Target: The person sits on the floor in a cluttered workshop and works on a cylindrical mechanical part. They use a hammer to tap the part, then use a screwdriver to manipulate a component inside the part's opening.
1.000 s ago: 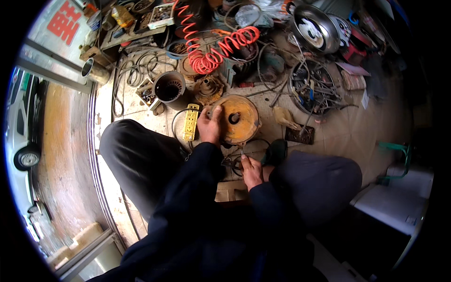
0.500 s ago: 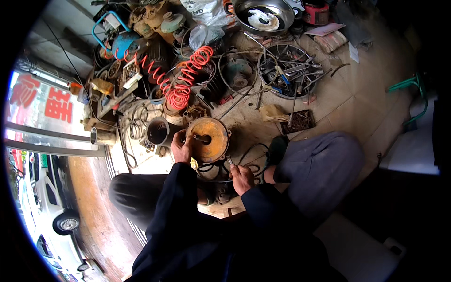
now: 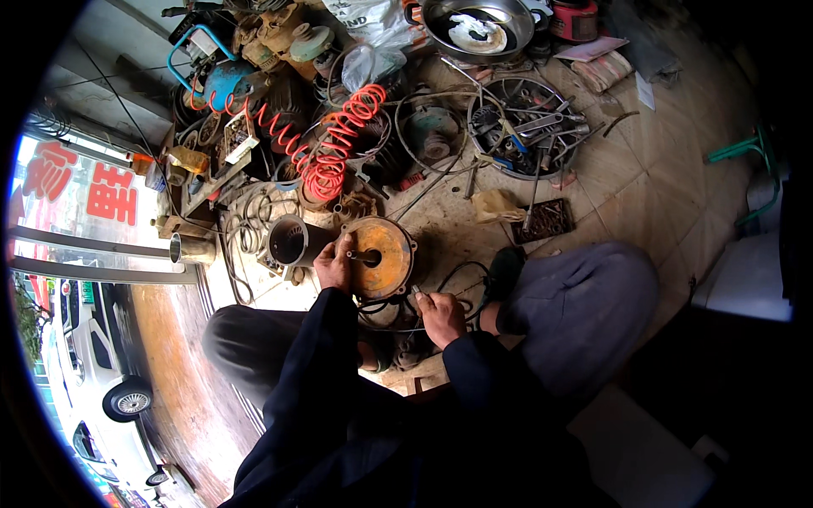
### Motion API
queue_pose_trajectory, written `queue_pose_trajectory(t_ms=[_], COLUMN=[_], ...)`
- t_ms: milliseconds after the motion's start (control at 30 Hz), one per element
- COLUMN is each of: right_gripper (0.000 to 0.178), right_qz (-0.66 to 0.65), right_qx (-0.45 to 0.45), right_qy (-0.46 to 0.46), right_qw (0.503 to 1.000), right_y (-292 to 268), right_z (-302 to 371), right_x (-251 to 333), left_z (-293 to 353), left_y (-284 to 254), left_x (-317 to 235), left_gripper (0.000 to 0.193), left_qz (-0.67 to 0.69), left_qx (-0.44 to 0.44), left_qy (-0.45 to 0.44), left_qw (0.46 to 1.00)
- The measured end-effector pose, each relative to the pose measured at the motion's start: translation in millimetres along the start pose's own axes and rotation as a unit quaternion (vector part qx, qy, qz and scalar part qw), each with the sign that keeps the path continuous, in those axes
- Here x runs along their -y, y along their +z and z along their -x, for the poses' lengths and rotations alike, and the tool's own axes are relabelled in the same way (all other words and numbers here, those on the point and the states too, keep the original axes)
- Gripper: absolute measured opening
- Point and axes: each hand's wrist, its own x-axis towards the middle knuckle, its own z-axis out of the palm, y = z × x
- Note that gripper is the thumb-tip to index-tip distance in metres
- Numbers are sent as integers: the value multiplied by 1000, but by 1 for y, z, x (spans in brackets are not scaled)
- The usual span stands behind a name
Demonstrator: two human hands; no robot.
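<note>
A round, rust-orange metal housing [image 3: 391, 264] with a shaft sticking out of its centre is in front of me, between my knees. My left hand [image 3: 333, 266] grips its left edge, thumb and fingers closed near the shaft. Beside the lower right rim, my right hand [image 3: 442, 318] is closed around a slim metal tool, whose short bright tip [image 3: 416, 290] shows past the fingers; the rest is hidden in the palm. An open grey metal cylinder [image 3: 290, 241] lies just left of the housing. Dark cable loops [image 3: 464, 279] curve behind my right hand.
A round rack of wrenches and other tools [image 3: 533, 127] lies ahead right, near a tray of small parts [image 3: 544, 222]. A red coiled air hose [image 3: 343, 140] hangs over cluttered motor parts. A metal pan [image 3: 478, 30] is at the back. My knees flank the work.
The view has shifted slightly. My left fingers have moved a little up along the housing's left edge. My right hand keeps its grip near the lower right rim.
</note>
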Motion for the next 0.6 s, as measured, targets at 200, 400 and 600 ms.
queue_pose_trajectory(t_ms=[200, 400, 600], right_gripper=[44, 38, 43], right_qz=[-54, -157, -242], right_qx=[19, 106, 6], right_qy=[67, 157, 89], right_qw=[996, 969, 966], right_y=[10, -7, 28], right_z=[-2, -2, 4], right_x=[-13, 9, -20], left_z=[6, 14, 15], left_y=[12, 10, 16], left_x=[-11, -21, -14], left_gripper=[38, 38, 32], left_qz=[13, 30, 78], left_qx=[-1, -20, -53], left_qy=[-2, -20, -8], left_qw=[1000, 999, 996])
